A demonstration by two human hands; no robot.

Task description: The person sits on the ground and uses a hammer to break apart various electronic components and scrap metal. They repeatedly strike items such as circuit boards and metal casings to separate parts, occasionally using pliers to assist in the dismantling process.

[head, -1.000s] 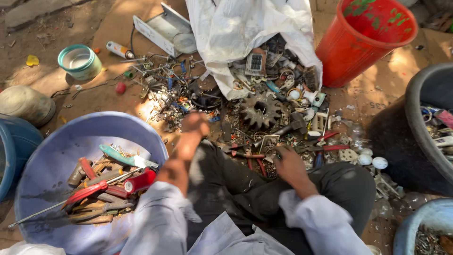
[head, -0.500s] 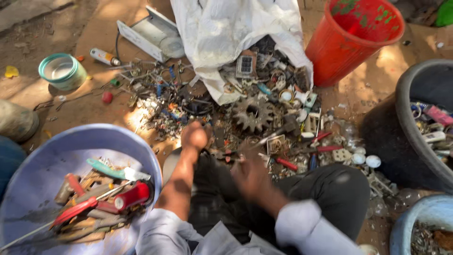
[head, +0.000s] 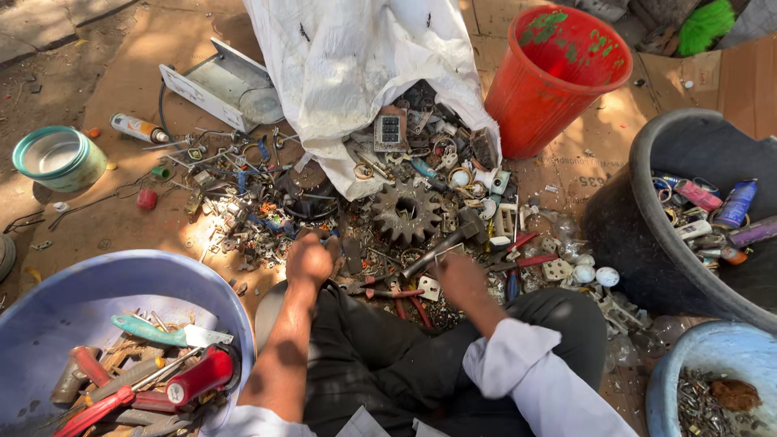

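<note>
The left hand (head: 312, 259) is curled in a tight grip on small dark scrap, its shape hidden. The right hand (head: 460, 279) grips a dull grey metal rod (head: 433, 252) slanting away toward the rusty gear (head: 407, 212) just beyond.

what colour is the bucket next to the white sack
Red, with green smears inside; the bucket shows best in the head view.

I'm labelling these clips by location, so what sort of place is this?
Probably an outdoor scrap-sorting spot on bare ground: a white sack spills mixed metal scrap, including a rusty gear, and tubs around the person hold sorted items, like the blue tub of hand tools.
</note>
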